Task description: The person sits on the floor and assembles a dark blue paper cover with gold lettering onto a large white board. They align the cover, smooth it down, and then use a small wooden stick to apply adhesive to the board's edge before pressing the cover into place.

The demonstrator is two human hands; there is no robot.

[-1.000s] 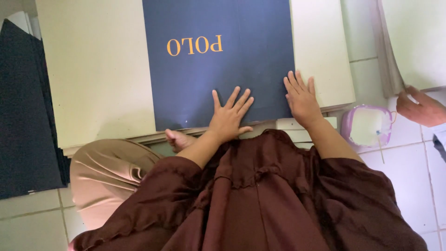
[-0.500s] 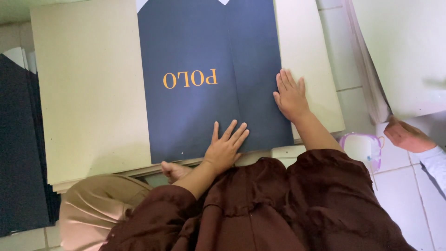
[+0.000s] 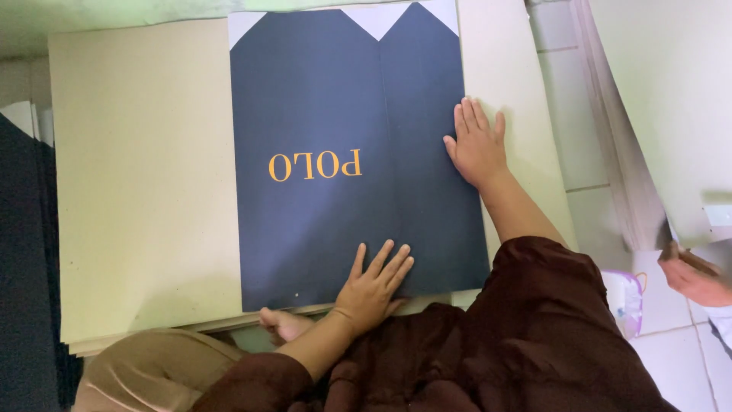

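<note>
On the tan cardboard stack point(image 3: 145, 191), I am pressing the navy folded sheet point(image 3: 320, 107) flat, left hand point(image 3: 374, 286) open at its near edge, right hand point(image 3: 476, 145) open at its right edge; keeping both palms spread should hold the fold flat.

Dark maroon sleeves, bare hands point(image 3: 427, 217), tan trousers.

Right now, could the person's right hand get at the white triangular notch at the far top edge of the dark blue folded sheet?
Probably yes: the right hand lies flat on the dark blue sheet, and nothing lies between it and the notch.
</note>
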